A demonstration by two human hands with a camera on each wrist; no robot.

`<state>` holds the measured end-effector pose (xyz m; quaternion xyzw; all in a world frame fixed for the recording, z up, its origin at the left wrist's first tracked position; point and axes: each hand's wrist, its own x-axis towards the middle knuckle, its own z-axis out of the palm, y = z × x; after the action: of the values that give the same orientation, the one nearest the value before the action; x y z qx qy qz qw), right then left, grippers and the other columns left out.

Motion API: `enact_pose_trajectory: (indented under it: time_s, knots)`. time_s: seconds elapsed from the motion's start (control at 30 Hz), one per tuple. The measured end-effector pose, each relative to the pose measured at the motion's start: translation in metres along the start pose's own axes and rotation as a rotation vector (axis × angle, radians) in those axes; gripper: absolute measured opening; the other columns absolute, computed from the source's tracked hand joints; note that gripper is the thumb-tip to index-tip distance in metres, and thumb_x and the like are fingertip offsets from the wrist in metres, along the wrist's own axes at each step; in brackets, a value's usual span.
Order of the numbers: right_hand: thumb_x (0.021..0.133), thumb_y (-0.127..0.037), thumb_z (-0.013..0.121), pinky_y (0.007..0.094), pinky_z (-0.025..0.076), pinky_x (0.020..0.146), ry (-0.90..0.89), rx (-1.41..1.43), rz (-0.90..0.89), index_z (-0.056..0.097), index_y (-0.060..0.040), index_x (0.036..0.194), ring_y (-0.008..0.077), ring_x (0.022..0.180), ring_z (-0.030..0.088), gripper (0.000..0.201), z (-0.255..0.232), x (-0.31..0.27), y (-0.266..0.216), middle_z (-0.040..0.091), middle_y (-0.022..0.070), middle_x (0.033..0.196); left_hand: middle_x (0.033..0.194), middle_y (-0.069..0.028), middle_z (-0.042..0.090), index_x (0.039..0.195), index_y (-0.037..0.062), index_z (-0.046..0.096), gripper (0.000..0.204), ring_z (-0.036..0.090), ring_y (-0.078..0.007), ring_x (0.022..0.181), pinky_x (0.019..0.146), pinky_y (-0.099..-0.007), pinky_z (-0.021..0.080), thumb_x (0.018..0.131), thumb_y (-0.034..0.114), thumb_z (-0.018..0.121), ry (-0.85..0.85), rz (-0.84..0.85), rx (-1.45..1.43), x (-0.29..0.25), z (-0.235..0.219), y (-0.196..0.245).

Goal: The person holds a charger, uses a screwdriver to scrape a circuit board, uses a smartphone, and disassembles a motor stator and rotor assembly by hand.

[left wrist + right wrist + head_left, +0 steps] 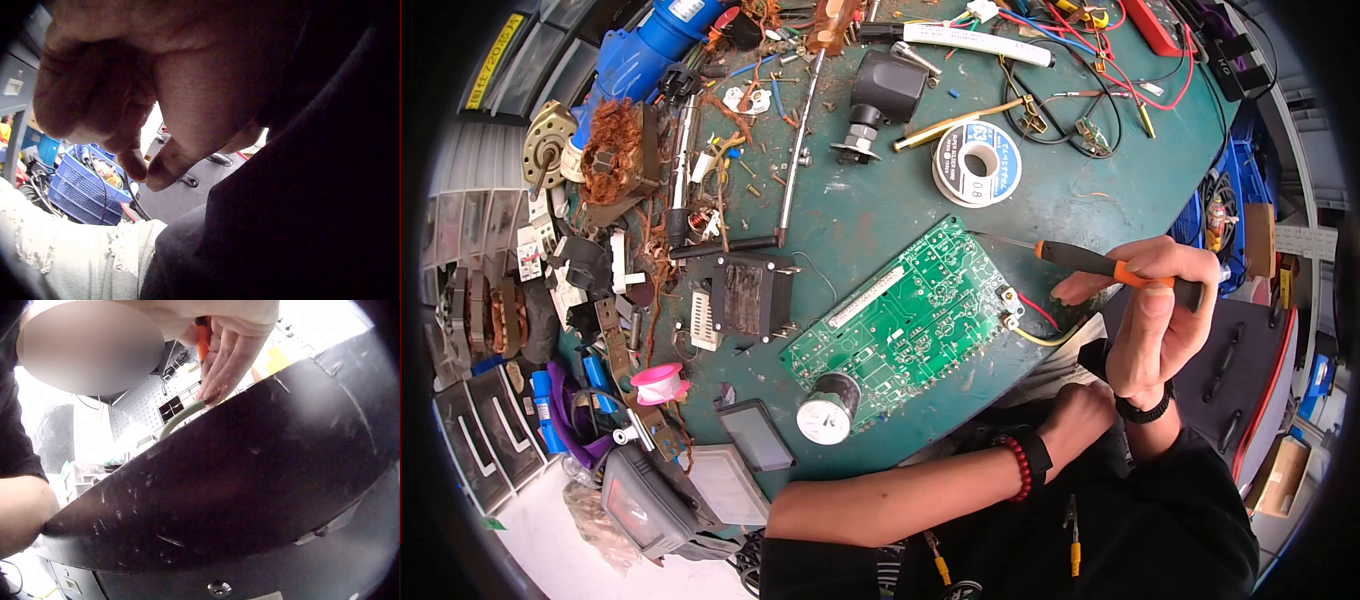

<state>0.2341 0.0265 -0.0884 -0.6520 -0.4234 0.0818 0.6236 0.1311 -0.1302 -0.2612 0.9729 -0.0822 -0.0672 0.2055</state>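
Note:
In the head view my right hand [1155, 310] grips the black-and-orange handle of a screwdriver [1115, 268]. Its thin shaft points left, the tip over the table by the upper corner of a green circuit board [930, 310]. A finger of that hand reaches down near the table edge, close to the board's red wire [1040, 310] and yellow wire [1040, 342]. My left forearm crosses in front of my body, and the left hand [1085, 415] hangs below the table edge. In the left wrist view its fingers [128, 134] are loosely curled, with nothing seen between them.
A solder spool [948, 185] stands behind the board, and a round white-topped part [824, 420] sits at its near left corner. Left of it lie a black transformer [752, 295] and cluttered scrap parts. A phone [758, 435] lies near the front edge. Wires and a pen [980, 42] lie behind.

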Motion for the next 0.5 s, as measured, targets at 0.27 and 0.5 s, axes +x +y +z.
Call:
enact_pose_trajectory:
  time_s: [0.27, 0.5]
  knots:
    - [0.100, -0.011, 0.048, 0.0396, 0.058, 0.067, -0.037, 0.116, -0.019, 0.041, 0.0063, 0.107, 0.0255, 0.065, 0.066, 0.021, 0.001, -0.001, 0.004, 0.057, 0.0211, 0.089, 0.067, 0.0126, 0.056, 0.069, 0.0257, 0.063, 0.016, 0.060, -0.0025, 0.067, 0.049, -0.0221, 0.041, 0.084, 0.020, 0.062, 0.078, -0.009, -0.128, -0.024, -0.090, -0.035]
    - [0.099, -0.015, 0.052, 0.0376, 0.056, 0.065, -0.001, 0.188, 0.008, 0.042, 0.0051, 0.107, 0.0266, 0.065, 0.066, 0.024, 0.002, 0.000, 0.000, 0.057, 0.0210, 0.091, 0.090, 0.0090, 0.049, 0.103, 0.0199, 0.051, 0.010, 0.052, -0.0009, 0.088, 0.068, -0.0195, 0.040, 0.093, 0.019, 0.054, -0.102, 0.007, -0.114, -0.018, -0.088, -0.032]
